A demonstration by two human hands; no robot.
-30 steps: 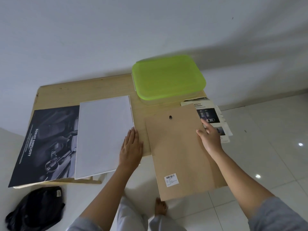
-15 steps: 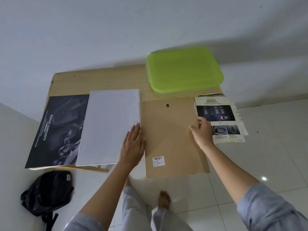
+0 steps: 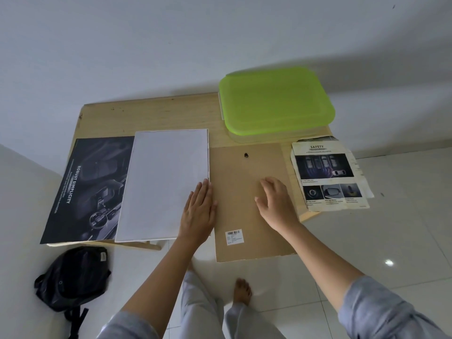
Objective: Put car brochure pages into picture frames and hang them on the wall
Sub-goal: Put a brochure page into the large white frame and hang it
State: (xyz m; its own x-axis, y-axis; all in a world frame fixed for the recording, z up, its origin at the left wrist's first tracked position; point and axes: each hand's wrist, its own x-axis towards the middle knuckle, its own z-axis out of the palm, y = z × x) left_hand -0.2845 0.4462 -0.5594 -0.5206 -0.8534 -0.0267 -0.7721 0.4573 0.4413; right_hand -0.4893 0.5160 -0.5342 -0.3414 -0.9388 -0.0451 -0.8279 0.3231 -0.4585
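Your left hand (image 3: 198, 214) lies flat, fingers (image 3: 204, 192) together and extended, holding nothing. It presses on the near right corner of the white sheet (image 3: 162, 182), with its right side over the seam where the sheet meets the brown backing board (image 3: 247, 204).

Your right hand (image 3: 275, 201) is on the backing board, right of centre, fingers (image 3: 267, 184) loosely spread and slightly curled, thumb out to the left. Nothing gripped; whether the palm touches the board, cannot tell.

The backing board lies face-down on the table (image 3: 156, 113), hanger tab (image 3: 246, 155) at the far end, barcode sticker (image 3: 234, 236) near you. Its near end overhangs the table edge.

Dark brochure page (image 3: 83, 189) is far left, partly under the white sheet. The "SAFETY" brochure page (image 3: 327, 172) lies right of the board, well clear of your right fingers, hanging off the table's right edge. Green-lidded box (image 3: 276, 101) sits at the far right corner. Black bag (image 3: 71, 277) on the floor, left.
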